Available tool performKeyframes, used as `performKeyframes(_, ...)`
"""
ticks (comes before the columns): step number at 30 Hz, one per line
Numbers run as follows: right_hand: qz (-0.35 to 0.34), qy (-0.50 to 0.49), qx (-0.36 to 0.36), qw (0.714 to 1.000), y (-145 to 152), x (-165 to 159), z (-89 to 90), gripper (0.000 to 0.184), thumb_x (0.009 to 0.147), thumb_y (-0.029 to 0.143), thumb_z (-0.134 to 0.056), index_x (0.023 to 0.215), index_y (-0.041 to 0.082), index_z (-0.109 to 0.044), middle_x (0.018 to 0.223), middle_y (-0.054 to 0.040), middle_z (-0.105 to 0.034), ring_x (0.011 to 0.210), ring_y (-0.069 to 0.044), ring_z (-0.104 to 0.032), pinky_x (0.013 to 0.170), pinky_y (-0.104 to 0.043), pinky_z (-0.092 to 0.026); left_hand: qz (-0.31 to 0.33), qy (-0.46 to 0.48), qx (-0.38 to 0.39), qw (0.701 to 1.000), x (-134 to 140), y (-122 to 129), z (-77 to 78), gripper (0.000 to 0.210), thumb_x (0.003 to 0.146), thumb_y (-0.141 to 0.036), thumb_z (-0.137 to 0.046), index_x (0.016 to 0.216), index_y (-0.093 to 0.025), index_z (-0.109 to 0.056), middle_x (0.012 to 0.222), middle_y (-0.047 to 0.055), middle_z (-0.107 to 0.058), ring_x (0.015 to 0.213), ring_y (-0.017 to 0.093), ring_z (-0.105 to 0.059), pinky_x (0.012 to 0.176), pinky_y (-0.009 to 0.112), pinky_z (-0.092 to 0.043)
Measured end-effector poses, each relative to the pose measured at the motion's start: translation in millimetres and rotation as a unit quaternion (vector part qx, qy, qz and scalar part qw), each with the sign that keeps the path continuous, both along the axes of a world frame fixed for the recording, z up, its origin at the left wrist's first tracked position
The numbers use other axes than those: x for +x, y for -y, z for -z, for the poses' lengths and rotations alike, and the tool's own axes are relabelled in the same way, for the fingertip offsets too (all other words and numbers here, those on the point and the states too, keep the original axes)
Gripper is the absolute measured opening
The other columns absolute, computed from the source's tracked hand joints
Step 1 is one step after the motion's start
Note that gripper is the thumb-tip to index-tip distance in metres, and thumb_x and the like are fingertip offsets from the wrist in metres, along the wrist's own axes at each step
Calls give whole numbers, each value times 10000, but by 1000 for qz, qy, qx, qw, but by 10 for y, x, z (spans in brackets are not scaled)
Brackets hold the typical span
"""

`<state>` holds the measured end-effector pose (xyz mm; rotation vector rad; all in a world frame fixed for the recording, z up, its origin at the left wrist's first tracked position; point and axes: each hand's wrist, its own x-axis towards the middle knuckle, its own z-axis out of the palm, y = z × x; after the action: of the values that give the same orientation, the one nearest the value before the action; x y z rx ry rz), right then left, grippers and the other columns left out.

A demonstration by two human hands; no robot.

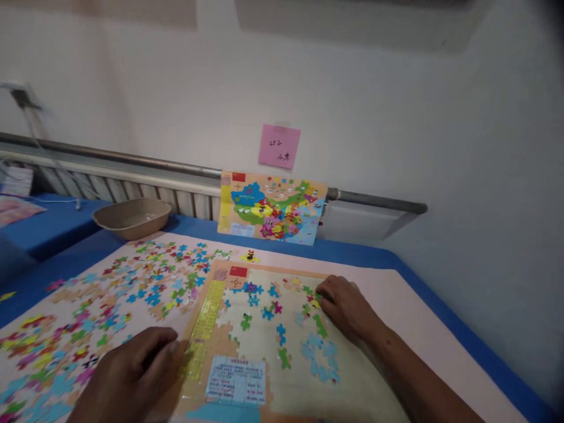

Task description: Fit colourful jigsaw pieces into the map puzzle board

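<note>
My right hand reaches over the upper right of the puzzle board. Its fingertips pinch a small green puzzle piece, partly covered by the fingers. Curled by the board's left edge is my left hand, its thumb and forefinger tips near each other; whatever lies inside the curl is hidden. The board has a joined yellow strip, a flag corner and a white text block. Loose blue pieces and a ring of light-blue pieces lie on its bare middle.
Many loose puzzle pieces spread over the pink sheet to the left. A beige basin stands behind them. The colourful map picture leans upright against the wall rail. Above it hangs a pink note.
</note>
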<state>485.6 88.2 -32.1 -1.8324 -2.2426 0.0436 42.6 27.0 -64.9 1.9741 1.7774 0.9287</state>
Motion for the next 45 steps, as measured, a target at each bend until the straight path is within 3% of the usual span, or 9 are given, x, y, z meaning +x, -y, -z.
performKeyframes(8, 27, -15, 20, 999, 8, -49, 49, 54, 840, 189, -507, 841, 192, -561, 871, -61, -632, 850, -243, -533, 790, -367, -306, 22, -3, -69, 997, 47, 12, -90, 384, 920, -599, -519, 902, -269, -715, 837, -9, -747, 740, 185, -696, 622, 231, -525)
performKeyframes(12, 32, -39, 15, 999, 36, -113, -66, 103, 850, 194, -446, 815, 203, -543, 798, -42, -625, 766, -219, -535, 736, -356, -317, 27, -2, -62, 998, 53, 22, -112, 359, 924, -570, -519, 922, -274, -722, 856, -11, -750, 746, 183, -692, 641, 234, -515)
performKeyframes(14, 26, -121, 1, 992, 35, -173, -156, 128, 857, 250, -446, 825, 207, -562, 789, -38, -623, 746, -213, -539, 708, -343, -343, 23, 1, -64, 998, 68, 28, -126, 372, 920, -573, -505, 909, -272, -724, 835, -8, -742, 726, 182, -681, 637, 242, -501)
performKeyframes(16, 7, -256, -38, 966, 33, -292, -232, 161, 844, 336, -488, 833, 209, -586, 764, -27, -604, 717, -204, -533, 680, -329, -372, 27, 8, -77, 997, 100, 30, -151, 381, 924, -568, -488, 882, -264, -714, 791, -6, -725, 695, 179, -662, 623, 251, -477)
performKeyframes(19, -14, -435, -133, 890, 50, -601, -242, 211, 792, 403, -571, 868, 209, -608, 710, 1, -561, 638, -180, -521, 614, -305, -389, 66, 13, -122, 990, 182, 2, -225, 368, 953, -508, -446, 867, -253, -697, 774, -6, -707, 706, 177, -651, 641, 264, -448)
performKeyframes(25, -24, -583, -209, 785, 155, -1212, 59, 167, 752, 304, -589, 875, 193, -598, 637, 23, -541, 566, -148, -520, 568, -278, -390, 168, -22, -121, 978, 463, -225, -496, 221, 897, -287, -480, 846, -223, -686, 815, -6, -699, 774, 170, -631, 707, 285, -400)
performKeyframes(30, -43, -567, -202, 797, 263, -1331, 107, 162, 817, 288, -609, 939, 188, -644, 692, 21, -558, 615, -144, -549, 609, -272, -426, 174, 98, -167, 966, 801, -440, -557, 177, 833, -312, -540, 760, -200, -655, 714, -20, -637, 702, 154, -571, 665, 274, -380)
performKeyframes(36, -58, -572, -200, 794, 329, -1380, 28, 144, 799, 236, -617, 932, 210, -665, 770, 13, -587, 685, -156, -568, 648, -271, -450, 177, 246, -270, 914, 1143, -532, -348, 205, 687, -366, -629, 735, -168, -653, 627, -26, -566, 587, 124, -478, 582, 263, -345)
performKeyframes(45, -78, -569, -218, 789, 311, -1368, 46, 177, 892, 341, -571, 956, 191, -639, 732, -9, -655, 693, -185, -640, 663, -301, -496, 148, 294, -291, 898, 1157, -533, -245, 187, 642, -363, -582, 676, -179, -574, 567, -27, -520, 485, 90, -411, 498, 246, -300)
